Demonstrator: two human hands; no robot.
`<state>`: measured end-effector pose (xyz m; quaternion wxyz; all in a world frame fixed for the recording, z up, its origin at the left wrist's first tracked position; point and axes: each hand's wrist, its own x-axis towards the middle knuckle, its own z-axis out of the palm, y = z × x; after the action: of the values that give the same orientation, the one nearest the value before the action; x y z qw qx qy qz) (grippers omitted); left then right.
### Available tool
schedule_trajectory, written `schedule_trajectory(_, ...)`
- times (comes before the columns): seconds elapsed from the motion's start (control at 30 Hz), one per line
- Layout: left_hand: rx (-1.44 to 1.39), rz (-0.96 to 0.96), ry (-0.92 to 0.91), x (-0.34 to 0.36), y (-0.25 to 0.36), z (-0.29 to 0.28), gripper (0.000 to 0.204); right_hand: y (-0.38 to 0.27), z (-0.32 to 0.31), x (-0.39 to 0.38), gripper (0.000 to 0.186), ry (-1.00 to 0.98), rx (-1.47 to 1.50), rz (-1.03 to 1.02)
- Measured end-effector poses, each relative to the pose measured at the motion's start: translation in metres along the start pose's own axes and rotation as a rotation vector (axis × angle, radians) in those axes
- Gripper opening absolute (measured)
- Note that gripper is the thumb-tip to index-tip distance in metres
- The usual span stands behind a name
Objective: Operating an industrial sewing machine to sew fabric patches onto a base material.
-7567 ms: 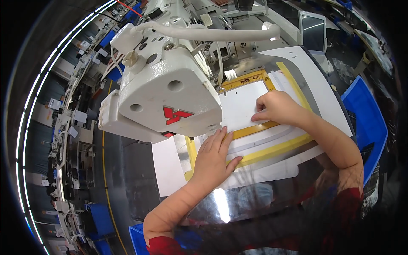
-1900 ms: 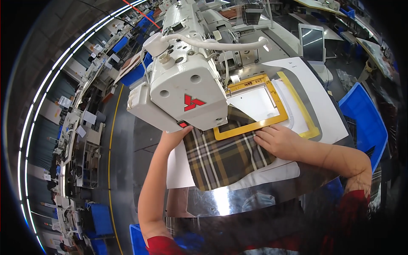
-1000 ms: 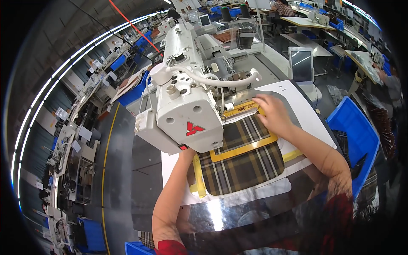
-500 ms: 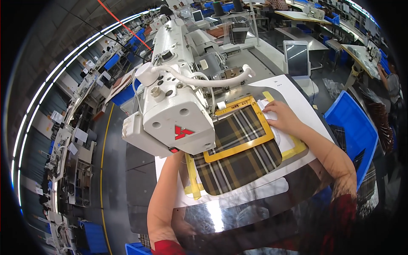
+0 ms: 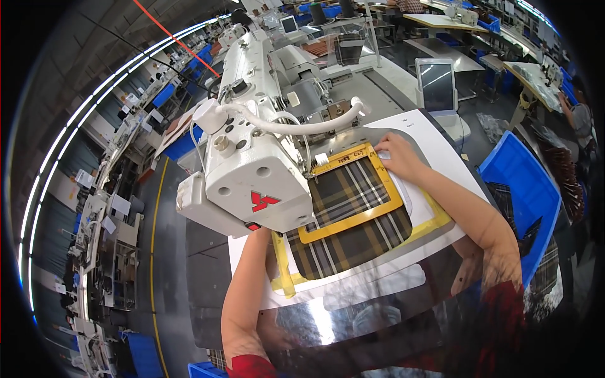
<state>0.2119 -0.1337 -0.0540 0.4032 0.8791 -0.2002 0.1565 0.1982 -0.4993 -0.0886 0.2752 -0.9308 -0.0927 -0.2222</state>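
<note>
Plaid fabric (image 5: 351, 243) lies beneath a yellow rectangular frame (image 5: 353, 218) on a white board (image 5: 441, 157) edged with yellow tape (image 5: 283, 263). The white sewing machine head (image 5: 242, 176) covers the left part of this setup. My right hand (image 5: 397, 157) is at the frame's upper right corner, fingers curled against its edge; what lies between them is unclear. My left hand (image 5: 257, 236) reaches under the machine head, so its fingers are hidden and only the wrist and forearm show.
A small screen (image 5: 436, 85) stands back right. A blue bin (image 5: 529, 189) with plaid pieces sits at the right, another (image 5: 205, 372) at the lower left. Thread cones (image 5: 321, 14) stand behind. A co-worker's arm (image 5: 567, 110) shows far right. Long rows of workstations line the left.
Plaid fabric now fills the frame, which was white inside. My left hand moved from the front to under the machine head. My right hand shifted up along the frame's right edge.
</note>
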Motion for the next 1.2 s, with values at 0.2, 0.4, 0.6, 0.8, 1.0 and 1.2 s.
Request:
schedule_trajectory(0.2,0.009,-0.011,0.021,-0.006,-0.006,-0.006,0.031,0.004,0.012,0.009,0.016,0.000,0.108,0.048)
schedule_trajectory(0.4,0.027,-0.077,0.016,0.003,-0.014,0.002,0.030,0.008,0.020,0.024,0.014,0.126,0.087,0.202)
schedule_trajectory(0.6,0.053,-0.175,-0.012,0.010,-0.027,0.010,0.029,0.003,0.014,0.025,0.021,0.206,0.299,0.180)
schedule_trajectory(0.8,0.108,-0.388,-0.082,-0.074,0.007,-0.022,0.022,-0.048,-0.039,-0.082,0.020,0.096,0.238,-0.102)
schedule_trajectory(1.0,0.191,0.442,-0.374,-0.131,0.081,-0.016,0.038,-0.102,-0.069,-0.134,0.045,-0.302,-0.127,-0.480)
schedule_trajectory(1.2,0.244,0.350,-0.561,-0.123,0.083,-0.008,0.064,-0.098,-0.059,-0.130,0.052,-0.373,-0.130,-0.408)
